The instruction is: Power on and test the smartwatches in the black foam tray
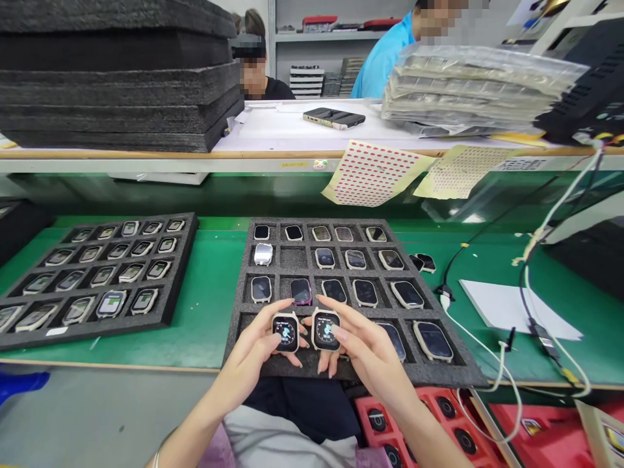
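— Fingers closed on what?
— Left hand grips the left watch, right hand the right watch, screens lit, side by side above a foam tray's near edge.

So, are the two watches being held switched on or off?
On. The left watch, in the left hand, and the right watch, in the right hand, both show lit dials.

Bright, even overhead light with soft shadows; glare streaks the plastic-wrapped stack and the green worktop. Wide-angle distortion bends the edges; distant shelves look slightly soft.
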Motion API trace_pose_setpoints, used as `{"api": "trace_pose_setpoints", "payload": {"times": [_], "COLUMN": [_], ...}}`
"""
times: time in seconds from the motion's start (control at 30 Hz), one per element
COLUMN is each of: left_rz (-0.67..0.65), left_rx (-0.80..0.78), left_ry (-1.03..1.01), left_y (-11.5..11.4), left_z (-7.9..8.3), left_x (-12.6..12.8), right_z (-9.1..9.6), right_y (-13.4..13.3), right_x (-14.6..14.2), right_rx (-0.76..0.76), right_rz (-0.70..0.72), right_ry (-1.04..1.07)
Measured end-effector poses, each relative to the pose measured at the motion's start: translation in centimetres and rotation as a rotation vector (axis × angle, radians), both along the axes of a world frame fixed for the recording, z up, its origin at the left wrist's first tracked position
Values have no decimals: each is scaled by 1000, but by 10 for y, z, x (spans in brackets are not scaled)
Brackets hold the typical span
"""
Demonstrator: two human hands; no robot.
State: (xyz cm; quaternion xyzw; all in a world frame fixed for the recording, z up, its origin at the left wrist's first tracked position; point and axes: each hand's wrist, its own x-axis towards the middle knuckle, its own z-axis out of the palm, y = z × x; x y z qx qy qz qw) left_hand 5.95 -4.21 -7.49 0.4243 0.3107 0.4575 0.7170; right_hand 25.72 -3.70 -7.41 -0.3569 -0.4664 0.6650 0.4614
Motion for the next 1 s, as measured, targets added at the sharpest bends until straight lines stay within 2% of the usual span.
{"api": "trace_pose_setpoints", "payload": {"times": [0.37, 0.57, 0.73, 0.83, 0.93, 1.0], "left_rz": [-11, -4, 7, 59, 105, 122], "left_rx": [22, 49, -7, 10, 33, 45], "left_ry": [60, 48, 26, 53, 81, 91], "left_y": [-3, -2, -5, -9, -12, -11], "left_z": [-1, -2, 2, 8, 12, 12], "left_x": [-1, 0, -10, -19, -25, -26], "right_z": [-1, -1, 3, 8, 13, 15], "right_y": [-2, -2, -2, 2, 7, 11], "right_x": [0, -3, -3, -6, -10, -11], "right_rx": [1, 16, 82, 237, 578, 737], "right_rz": [-9, -66, 76, 128, 158, 192], "right_ry": [-37, -115, -141, -438, -845, -1003]}}
